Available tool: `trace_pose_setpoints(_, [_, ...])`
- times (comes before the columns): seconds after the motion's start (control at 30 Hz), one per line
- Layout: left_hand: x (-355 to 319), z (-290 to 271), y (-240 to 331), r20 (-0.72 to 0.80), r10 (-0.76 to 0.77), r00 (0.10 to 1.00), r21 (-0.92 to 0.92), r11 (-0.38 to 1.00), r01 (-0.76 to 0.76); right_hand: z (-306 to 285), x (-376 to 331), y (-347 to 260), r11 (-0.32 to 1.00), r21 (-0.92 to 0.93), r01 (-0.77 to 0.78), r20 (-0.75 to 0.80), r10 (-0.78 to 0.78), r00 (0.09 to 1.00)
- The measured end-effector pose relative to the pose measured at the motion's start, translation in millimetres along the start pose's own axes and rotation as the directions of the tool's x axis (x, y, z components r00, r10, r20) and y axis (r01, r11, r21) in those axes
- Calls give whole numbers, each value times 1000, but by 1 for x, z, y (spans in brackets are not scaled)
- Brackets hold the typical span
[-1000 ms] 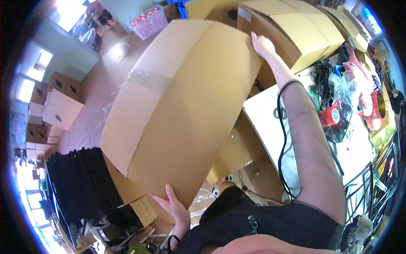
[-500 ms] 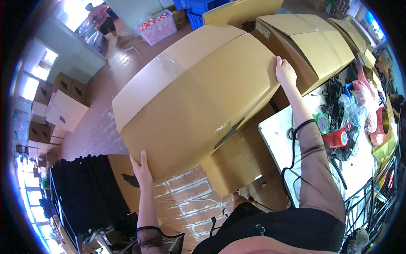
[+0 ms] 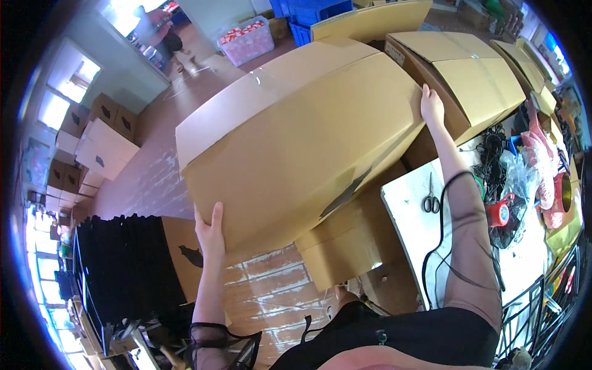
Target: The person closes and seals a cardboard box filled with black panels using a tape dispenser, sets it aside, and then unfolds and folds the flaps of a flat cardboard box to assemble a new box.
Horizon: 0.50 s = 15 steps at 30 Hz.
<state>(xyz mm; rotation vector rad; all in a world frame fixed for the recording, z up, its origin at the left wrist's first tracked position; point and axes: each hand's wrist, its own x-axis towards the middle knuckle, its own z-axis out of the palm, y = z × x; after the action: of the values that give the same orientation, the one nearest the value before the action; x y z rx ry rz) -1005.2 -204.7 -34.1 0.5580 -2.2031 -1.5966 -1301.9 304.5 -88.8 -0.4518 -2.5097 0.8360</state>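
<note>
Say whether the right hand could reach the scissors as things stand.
Probably not without releasing the large carton: the right hand holds its right end, though the scissors lie uncovered on the white table.

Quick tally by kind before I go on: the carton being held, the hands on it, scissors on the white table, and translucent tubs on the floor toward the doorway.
Held carton: 1
Hands on it: 2, left hand and right hand
Scissors: 1
Translucent tub: 1
Total: 5
</note>
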Motion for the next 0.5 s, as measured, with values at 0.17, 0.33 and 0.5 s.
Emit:
trace_pose_setpoints(0.17, [-34, 55, 18, 2, 79, 997, -80, 994, -79, 10, 67, 7, 995, -94, 45, -17, -46, 999])
trace_pose_setpoints(0.33, [-52, 30, -13, 4, 16, 1000, 80, 997, -16, -3, -1, 4, 998, -40, -42, 38, 44, 998])
trace_pose_setpoints(0.5, [-31, 35, -11, 81, 69, 994, 43, 996, -73, -66, -34, 50, 997, -52, -53, -84, 48, 995])
